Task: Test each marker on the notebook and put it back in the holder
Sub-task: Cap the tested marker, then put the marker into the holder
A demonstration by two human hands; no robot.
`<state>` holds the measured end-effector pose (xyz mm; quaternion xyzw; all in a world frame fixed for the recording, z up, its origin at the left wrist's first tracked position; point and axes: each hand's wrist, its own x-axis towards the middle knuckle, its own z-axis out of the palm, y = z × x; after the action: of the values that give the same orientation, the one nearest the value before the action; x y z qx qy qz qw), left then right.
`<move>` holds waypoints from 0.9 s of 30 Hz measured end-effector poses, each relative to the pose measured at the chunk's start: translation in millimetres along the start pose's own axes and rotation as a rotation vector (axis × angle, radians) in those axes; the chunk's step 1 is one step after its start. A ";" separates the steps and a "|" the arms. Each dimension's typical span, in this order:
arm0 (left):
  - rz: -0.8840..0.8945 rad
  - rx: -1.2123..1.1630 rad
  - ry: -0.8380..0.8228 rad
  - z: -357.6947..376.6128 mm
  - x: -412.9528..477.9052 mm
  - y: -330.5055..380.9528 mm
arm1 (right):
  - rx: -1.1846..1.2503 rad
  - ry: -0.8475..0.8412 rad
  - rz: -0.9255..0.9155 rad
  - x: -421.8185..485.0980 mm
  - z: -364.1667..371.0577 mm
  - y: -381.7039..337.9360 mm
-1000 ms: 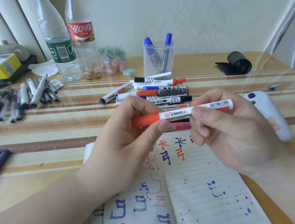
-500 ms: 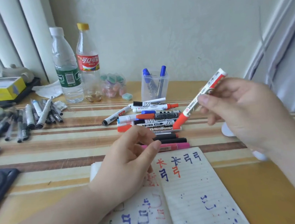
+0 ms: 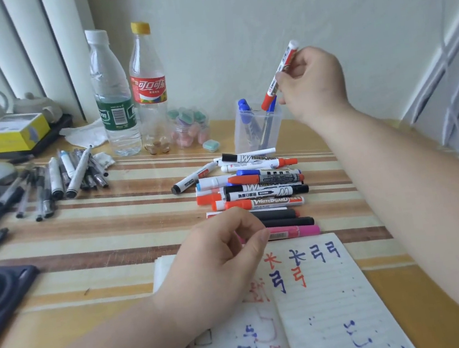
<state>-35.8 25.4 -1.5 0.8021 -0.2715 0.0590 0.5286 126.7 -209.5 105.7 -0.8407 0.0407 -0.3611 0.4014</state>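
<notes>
Your right hand [image 3: 313, 85] pinches a red-capped marker [image 3: 282, 72] between curled fingers, tilted cap-down with the cap at the mouth of the clear holder [image 3: 258, 135]. Your left hand [image 3: 219, 267] rests on the open notebook [image 3: 323, 292], fingers loosely curled, holding nothing.

Upright water bottle [image 3: 114, 101] beside cola bottle [image 3: 148, 88]; yellow box [image 3: 12, 132] far left

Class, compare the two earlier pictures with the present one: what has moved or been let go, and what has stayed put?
The left hand let go of the red-capped marker and stays by the notebook, holding nothing. The right hand carried the marker up and away, tipping it cap-down to the mouth of the clear holder. Unchanged: the two blue markers in the holder, and the marker pile.
</notes>
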 end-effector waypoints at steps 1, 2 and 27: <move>-0.001 0.001 0.005 0.3 0.4 -0.5 | -0.014 -0.015 0.000 1.7 2.6 3.2; -0.004 -0.001 0.011 0.7 0.8 -1.0 | -0.025 -0.027 0.005 2.5 4.1 6.4; -0.316 -0.260 0.189 -5.2 7.2 9.7 | -0.480 -0.744 -0.081 -177.6 -84.8 23.7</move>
<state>-33.5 24.5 11.4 0.7509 -0.0968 0.0149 0.6531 -52.9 -216.6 22.4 -0.9837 -0.0569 -0.0296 0.1678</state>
